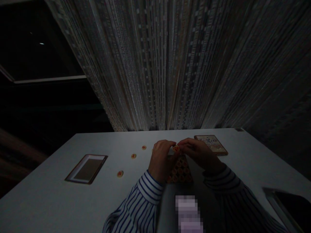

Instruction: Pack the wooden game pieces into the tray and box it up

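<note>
Both my hands meet over the middle of a pale table. My left hand and my right hand pinch together on one small round disc, cream with a red mark. Just below them lies a tray of round discs packed in rows, partly hidden by my wrists. Three loose discs lie in a slanting line to the left, the nearest disc, the middle disc and the far disc. Both sleeves are white with dark stripes.
An open shallow box lid lies at the left of the table. A printed box cover lies at the back right. A dark tray-like object sits at the right front edge. A bead curtain hangs behind the table. The room is very dim.
</note>
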`<state>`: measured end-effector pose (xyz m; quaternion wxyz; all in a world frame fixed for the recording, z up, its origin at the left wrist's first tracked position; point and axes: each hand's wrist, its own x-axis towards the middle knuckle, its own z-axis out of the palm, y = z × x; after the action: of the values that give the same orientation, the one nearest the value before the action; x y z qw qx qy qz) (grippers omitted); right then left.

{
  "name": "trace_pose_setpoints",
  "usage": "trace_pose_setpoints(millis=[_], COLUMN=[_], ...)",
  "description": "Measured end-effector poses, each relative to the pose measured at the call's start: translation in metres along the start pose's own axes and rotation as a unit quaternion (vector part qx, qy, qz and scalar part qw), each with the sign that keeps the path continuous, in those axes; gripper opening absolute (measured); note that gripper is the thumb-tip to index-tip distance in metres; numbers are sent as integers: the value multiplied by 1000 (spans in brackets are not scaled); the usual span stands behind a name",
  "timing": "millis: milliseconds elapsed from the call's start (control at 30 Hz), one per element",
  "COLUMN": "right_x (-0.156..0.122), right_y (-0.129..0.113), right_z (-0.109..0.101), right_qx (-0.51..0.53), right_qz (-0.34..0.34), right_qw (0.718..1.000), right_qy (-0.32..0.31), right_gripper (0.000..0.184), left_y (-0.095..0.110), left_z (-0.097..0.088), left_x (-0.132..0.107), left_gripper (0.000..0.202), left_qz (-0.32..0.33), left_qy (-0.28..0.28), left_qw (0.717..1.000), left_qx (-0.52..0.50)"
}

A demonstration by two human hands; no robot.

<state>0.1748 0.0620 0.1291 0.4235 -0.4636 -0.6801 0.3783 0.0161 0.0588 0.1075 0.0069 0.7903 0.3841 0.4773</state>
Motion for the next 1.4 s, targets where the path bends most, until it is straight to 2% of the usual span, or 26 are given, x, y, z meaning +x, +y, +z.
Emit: trace_pose_setpoints(millis=[133, 267, 367, 433, 600, 733, 867, 1067, 1233, 1400], right_x=[1, 2, 1, 1, -1, -1, -2, -4, -3, -3], right_y=[3, 3, 2, 2, 4, 5, 4, -1, 1, 2], right_z=[0, 1, 1, 1, 1, 2, 3, 4, 6, 5], right_qx=[-6, -36, -61, -86, -142, -166, -173, -162, -159, -157], right_qz=[-17, -31, -34, -42, -67, -84, -93, -114, -140, -134], right_qw=[1000, 999, 997, 995, 987, 982, 981, 980, 977, 979], right_qy=[-8, 8, 24, 32, 22, 12, -6, -18, -10, 3], right_gripper=[19, 19, 19, 19, 17, 18, 18, 18, 19, 18], left_y=[-5, -8, -8, -7, -7, -10, -11, -9, -8, -9], left_z=[1, -2, -6, -9, -13, -14, -15, -15, -18, -18], left_x=[-2, -2, -1, 0, 6, 8, 8, 7, 9, 9], left_gripper=[20, 23, 29, 27, 15, 14, 14, 13, 15, 16], left_qz=[-2, -3, -29, -70, -231, -296, -329, -349, -364, -374], left_qy=[-7, -20, -34, -38, -50, -73, -109, -117, -109, -84], left_qw=[1000, 999, 996, 991, 944, 905, 872, 840, 828, 819], left_qx=[-6, -27, -70, -110, -232, -297, -345, -400, -413, -426])
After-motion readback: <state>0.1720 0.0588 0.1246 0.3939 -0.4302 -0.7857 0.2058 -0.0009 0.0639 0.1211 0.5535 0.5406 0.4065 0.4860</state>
